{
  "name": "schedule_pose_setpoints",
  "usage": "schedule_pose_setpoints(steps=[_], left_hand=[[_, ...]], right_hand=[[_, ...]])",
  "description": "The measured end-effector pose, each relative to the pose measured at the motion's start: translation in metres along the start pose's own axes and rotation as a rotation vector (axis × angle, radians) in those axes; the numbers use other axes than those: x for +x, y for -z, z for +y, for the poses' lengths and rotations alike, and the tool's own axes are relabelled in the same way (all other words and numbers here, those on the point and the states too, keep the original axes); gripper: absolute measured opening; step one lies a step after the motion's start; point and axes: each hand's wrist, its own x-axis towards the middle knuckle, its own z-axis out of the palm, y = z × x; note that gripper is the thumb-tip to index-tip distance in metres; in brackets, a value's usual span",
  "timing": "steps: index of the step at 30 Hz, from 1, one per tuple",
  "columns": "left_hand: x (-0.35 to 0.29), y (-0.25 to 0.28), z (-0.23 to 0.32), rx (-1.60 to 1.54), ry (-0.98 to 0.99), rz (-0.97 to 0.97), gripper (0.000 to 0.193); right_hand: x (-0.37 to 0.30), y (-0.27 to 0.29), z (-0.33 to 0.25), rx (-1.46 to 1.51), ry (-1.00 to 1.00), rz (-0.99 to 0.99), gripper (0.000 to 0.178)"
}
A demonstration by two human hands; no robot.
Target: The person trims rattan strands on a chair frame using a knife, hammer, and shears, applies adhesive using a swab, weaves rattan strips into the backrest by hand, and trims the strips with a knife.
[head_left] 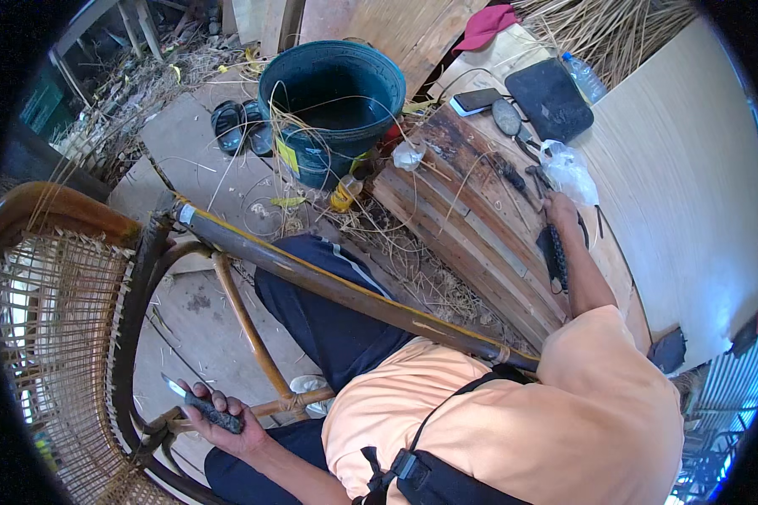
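Observation:
My left hand, low at the left, is closed around the dark, wrapped handle of a small knife; its short blade points up and away to the left. My right arm stretches out to a wooden board. There my right hand is closed at a group of dark tools, though what its fingers grip is too small to make out. A rattan chair with a woven cane panel lies before me, its long pole crossing over my lap.
A dark green bucket trailing cane strands stands ahead, with a yellow bottle and sandals beside it. A phone, a black case, a plastic bag and a clear bottle lie at the far right.

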Motion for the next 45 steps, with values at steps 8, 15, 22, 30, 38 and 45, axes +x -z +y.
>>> schedule_pose_setpoints(steps=[8,15,22,30,38,45], left_hand=[[0.001,-0.014,-0.004,-0.013,-0.048,0.021,0.042],[-0.001,-0.025,0.008,-0.057,-0.004,0.065,0.042],[0.004,-0.074,0.062,0.116,-0.272,0.046,0.047],[0.010,-0.093,0.117,0.220,-0.586,0.031,0.030],[0.014,-0.066,0.141,0.272,-0.677,0.132,0.034],[0.021,-0.060,0.150,0.248,-0.689,0.130,0.031]], right_hand=[[0.001,0.018,0.017,0.216,0.161,0.053,0.033],[0.007,0.074,-0.019,-0.095,0.176,0.336,0.050],[-0.157,0.189,-0.230,1.059,0.950,0.148,0.040],[-0.340,0.125,-0.402,0.730,1.315,-0.758,0.026],[-0.401,0.134,-0.485,0.667,1.845,-0.329,0.027],[-0.419,0.128,-0.522,0.654,1.965,-0.345,0.040]])
